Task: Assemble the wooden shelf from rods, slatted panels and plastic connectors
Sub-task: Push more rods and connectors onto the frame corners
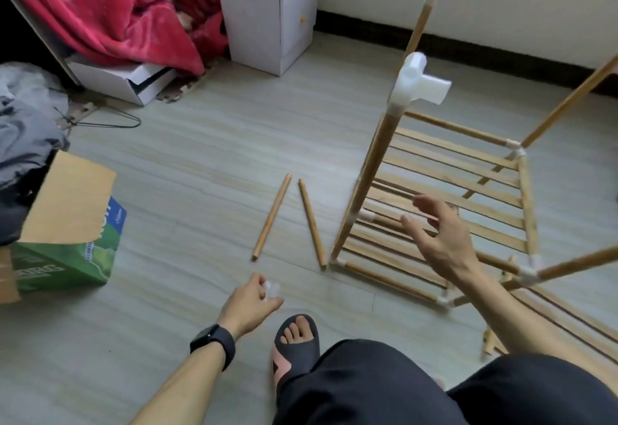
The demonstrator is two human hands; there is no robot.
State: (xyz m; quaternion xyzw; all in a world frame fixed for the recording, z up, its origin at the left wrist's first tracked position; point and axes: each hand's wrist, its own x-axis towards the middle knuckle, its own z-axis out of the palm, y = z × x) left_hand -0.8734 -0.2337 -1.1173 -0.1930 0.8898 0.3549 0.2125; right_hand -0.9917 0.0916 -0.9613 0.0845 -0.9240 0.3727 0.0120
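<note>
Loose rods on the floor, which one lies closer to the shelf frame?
The right-hand rod; its near end lies almost at the frame's front corner. The other rod lies further left.

Matt wooden rods (271,216) — glossy white plastic connectors (418,81)

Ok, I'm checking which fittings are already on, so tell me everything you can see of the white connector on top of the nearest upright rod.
The white connector looks like milky, slightly translucent plastic, a little blurred here. It has a rounded top, a short open tube pointing right with nothing plugged into it, and a lower collar pushed over the tip of the upright rod, which leans in this view. It stands high above the slatted panel. Only that rod touches it.
</note>
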